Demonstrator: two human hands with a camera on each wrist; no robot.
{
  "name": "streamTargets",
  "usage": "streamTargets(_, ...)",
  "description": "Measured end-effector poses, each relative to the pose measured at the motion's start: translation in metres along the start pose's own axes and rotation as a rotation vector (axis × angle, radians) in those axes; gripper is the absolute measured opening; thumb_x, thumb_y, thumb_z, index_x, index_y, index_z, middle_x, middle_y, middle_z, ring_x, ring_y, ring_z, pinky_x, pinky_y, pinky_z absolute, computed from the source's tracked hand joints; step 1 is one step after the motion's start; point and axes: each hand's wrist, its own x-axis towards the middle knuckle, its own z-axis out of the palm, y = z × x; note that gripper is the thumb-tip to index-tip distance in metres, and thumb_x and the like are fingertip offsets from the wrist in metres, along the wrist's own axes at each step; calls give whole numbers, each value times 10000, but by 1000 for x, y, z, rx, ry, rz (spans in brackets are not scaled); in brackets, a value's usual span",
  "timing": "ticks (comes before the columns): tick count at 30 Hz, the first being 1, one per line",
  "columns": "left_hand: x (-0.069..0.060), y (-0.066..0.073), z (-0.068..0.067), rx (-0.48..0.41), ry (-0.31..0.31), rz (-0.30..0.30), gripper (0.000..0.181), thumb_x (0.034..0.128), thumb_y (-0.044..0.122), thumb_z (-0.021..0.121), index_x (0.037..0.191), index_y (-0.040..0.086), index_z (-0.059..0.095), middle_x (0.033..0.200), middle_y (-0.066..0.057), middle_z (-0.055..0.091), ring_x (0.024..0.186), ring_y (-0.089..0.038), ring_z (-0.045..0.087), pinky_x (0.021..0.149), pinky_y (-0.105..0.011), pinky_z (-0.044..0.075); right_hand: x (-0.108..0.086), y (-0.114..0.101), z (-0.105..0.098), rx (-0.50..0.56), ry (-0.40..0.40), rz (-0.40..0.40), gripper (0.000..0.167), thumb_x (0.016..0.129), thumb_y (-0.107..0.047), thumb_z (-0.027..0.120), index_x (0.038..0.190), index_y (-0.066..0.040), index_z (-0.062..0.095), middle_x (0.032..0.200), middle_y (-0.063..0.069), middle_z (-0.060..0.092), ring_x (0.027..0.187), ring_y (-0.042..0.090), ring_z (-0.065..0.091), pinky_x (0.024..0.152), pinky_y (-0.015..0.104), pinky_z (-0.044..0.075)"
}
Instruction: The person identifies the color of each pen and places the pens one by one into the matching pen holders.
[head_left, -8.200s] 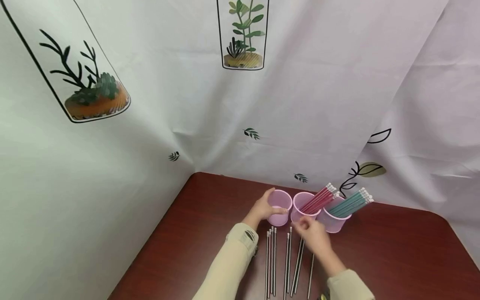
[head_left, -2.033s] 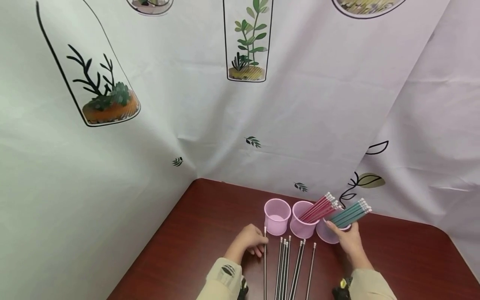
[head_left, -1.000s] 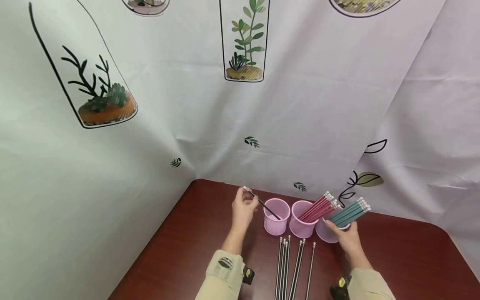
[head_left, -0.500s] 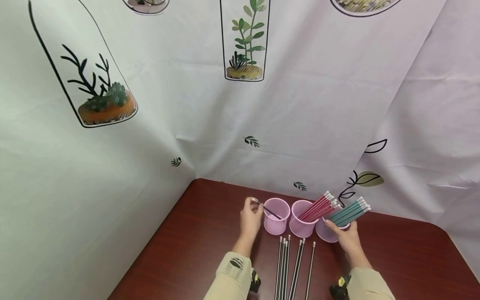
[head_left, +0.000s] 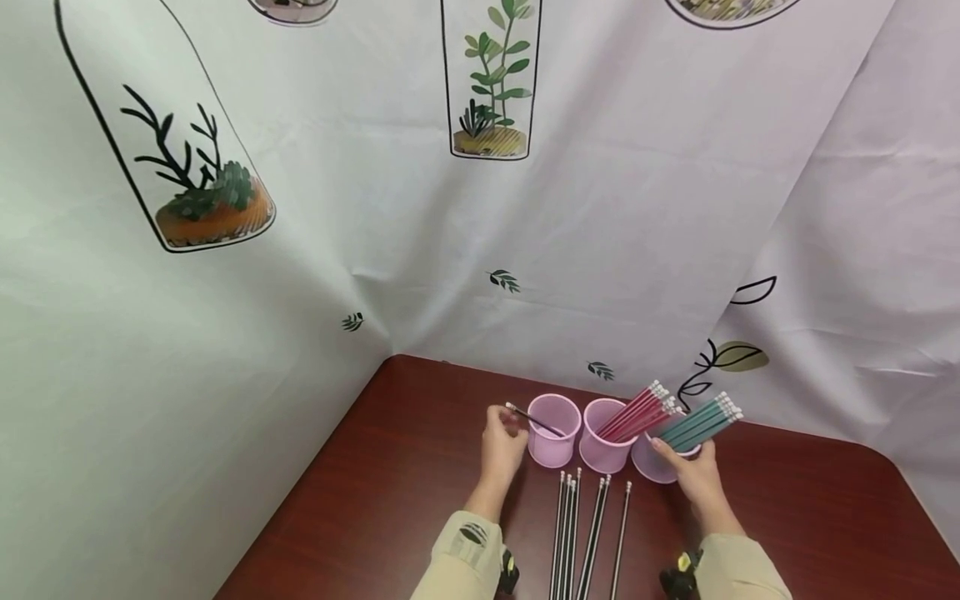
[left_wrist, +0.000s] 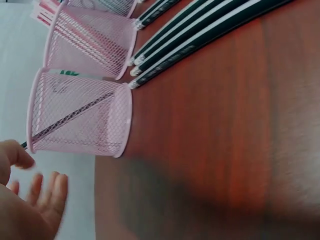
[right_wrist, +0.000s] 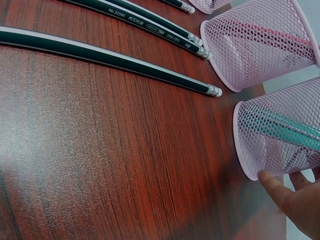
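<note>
One black pencil [left_wrist: 75, 114] leans inside the left pink mesh pencil cup [head_left: 551, 454], its white-eraser end sticking out over the rim on the left. Just beside that end is my left hand [head_left: 501, 454], fingers spread and nothing held between them. My right hand [head_left: 701, 483] grips the right pencil cup [head_left: 648, 468], which holds a bundle of teal pencils [head_left: 701, 425]; in the right wrist view a fingertip touches near the cup's base. Between these two stands the middle pencil cup [head_left: 602, 454], filled with red pencils [head_left: 637, 412].
Several black pencils [head_left: 564, 533] lie on the dark red table [head_left: 360, 517] in front of the cups, eraser ends toward them. A single black pencil [head_left: 621, 537] lies apart at their right. A printed white cloth [head_left: 420, 217] hangs behind the table.
My left hand took a black pencil from the table, put it into the left cup and let it go. The right hand went from the table pencils to the right cup and stays there.
</note>
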Motion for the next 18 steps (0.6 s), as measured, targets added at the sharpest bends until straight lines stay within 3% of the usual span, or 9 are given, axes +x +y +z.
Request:
streamTargets(2, -7, -5, 2, 76, -47, -50, 320, 672, 15, 670, 892, 81, 448, 766, -33, 565, 660, -166, 556, 573, -317, 465, -2, -2, 0, -5, 6, -5, 978, 813, -292, 711, 1443, 9, 25, 1432, 320, 168, 1336, 410, 147, 1100, 503, 117)
streamTargets(4, -17, -11, 5, 209, -142, -70, 293, 657, 81, 682, 831, 100, 448, 703, 0, 513, 616, -161, 508, 533, -308, 421, -6, -8, 0, -16, 11, -7, 919, 842, -238, 684, 1436, 27, 34, 1422, 322, 180, 1328, 410, 162, 1100, 494, 128)
streamTargets(7, -33, -17, 9, 384, -312, 1, 189, 676, 185, 692, 727, 127, 519, 636, 23, 533, 588, -160, 516, 517, -290, 418, -4, -6, 1, -4, 19, -25, 912, 833, -244, 691, 1425, 38, 57, 1408, 320, 200, 1314, 413, 179, 1096, 496, 137)
streamTargets(9, -40, -18, 12, 463, -372, 71, 162, 685, 229, 693, 643, 160, 553, 613, 46, 538, 584, -148, 523, 520, -267, 419, 0, 1, 0, 0, 20, -36, 939, 815, -284, 706, 1422, 34, 64, 1407, 317, 203, 1312, 418, 182, 1093, 507, 137)
streamTargets(12, -48, -18, 15, 532, -384, 140, 194, 679, 257, 699, 569, 187, 555, 571, 79, 517, 569, -135, 516, 497, -243, 406, 13, 18, 0, 14, 26, -41, 1001, 768, -352, 742, 1426, 5, 77, 1411, 302, 213, 1310, 412, 190, 1088, 518, 141)
streamTargets(18, -51, -16, 23, 645, -376, 150, 247, 652, 285, 696, 514, 182, 518, 564, 53, 470, 664, -203, 527, 521, -272, 420, 33, 43, -3, 13, 46, -32, 1072, 720, -409, 771, 1445, -35, 75, 1426, 272, 225, 1317, 397, 201, 1084, 524, 153)
